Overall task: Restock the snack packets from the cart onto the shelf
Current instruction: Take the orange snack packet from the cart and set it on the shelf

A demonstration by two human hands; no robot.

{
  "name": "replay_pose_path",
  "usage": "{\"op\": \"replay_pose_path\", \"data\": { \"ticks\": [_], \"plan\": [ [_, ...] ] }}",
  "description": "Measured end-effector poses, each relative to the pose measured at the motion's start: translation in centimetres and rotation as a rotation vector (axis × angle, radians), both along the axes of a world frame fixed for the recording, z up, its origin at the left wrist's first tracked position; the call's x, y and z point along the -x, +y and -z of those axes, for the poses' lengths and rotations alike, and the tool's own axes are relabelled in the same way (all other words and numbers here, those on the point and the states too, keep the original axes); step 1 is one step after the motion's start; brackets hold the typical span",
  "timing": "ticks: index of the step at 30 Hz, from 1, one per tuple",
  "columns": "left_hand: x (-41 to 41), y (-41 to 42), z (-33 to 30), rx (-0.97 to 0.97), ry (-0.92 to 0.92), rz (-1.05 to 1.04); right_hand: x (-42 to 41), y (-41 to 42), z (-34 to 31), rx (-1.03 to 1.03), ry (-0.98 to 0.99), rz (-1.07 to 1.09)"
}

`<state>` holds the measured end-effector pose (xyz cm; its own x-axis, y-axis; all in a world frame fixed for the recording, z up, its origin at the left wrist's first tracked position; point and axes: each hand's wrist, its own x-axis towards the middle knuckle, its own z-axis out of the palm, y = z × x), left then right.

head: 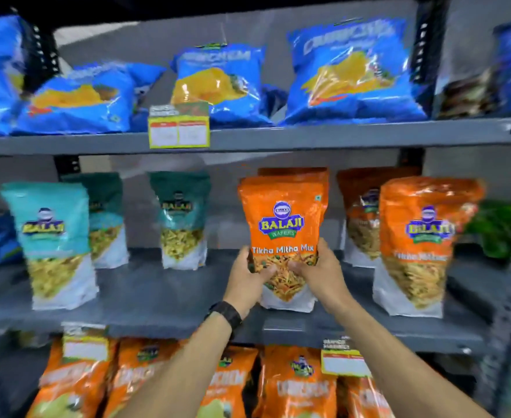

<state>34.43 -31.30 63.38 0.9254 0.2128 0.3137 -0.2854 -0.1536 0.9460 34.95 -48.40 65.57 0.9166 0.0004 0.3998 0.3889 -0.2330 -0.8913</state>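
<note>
We hold the orange Tikha Mitha Mix packet [283, 236] upright on the middle shelf [158, 294], its white base resting near the front edge, roughly midway between the teal packets [52, 236] on the left and another orange packet [423, 245] on the right. Our left hand [249, 279] clasps the lower left edge, thumb across the front and fingers wrapped behind; our right hand [316, 271] clasps the lower right edge in the same manner. Both hands are closed on the packet, neither spread nor free. A second orange packet of the same kind stands directly behind it, seemingly touching. We judge the placing step to be nearly complete, with release outstanding. The principal risk is toppling: the pouch is tall, the base narrow, and the weight of the contents sits low but loose, so an uneven release, one hand before the other, could tip it forward off the shelf lip. A base set partly over the edge would cause the same fault. Pushing it back too firmly could knock over the packet behind. The watch [225, 315] on the left wrist passes close to the shelf edge and could catch the price label [343, 362] below on withdrawal. The cart is not in view.
</note>
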Motion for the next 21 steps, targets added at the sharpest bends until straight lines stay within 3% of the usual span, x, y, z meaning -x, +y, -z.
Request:
{"op": "replay_pose_path", "data": {
  "ticks": [6,15,21],
  "plan": [
    [-2.0,-1.2,1.0,0.04,-0.008,0.051,-1.2,-1.6,1.9,-0.012,-0.072,0.028],
    [-1.3,-1.2,1.4,0.033,0.002,0.045,-1.7,-1.8,2.1,-0.013,-0.013,0.078],
    [1.5,0.5,0.3,-0.019,-0.027,-0.09,0.8,-1.9,0.0,0.141,-0.34,0.334]
  ]
}}
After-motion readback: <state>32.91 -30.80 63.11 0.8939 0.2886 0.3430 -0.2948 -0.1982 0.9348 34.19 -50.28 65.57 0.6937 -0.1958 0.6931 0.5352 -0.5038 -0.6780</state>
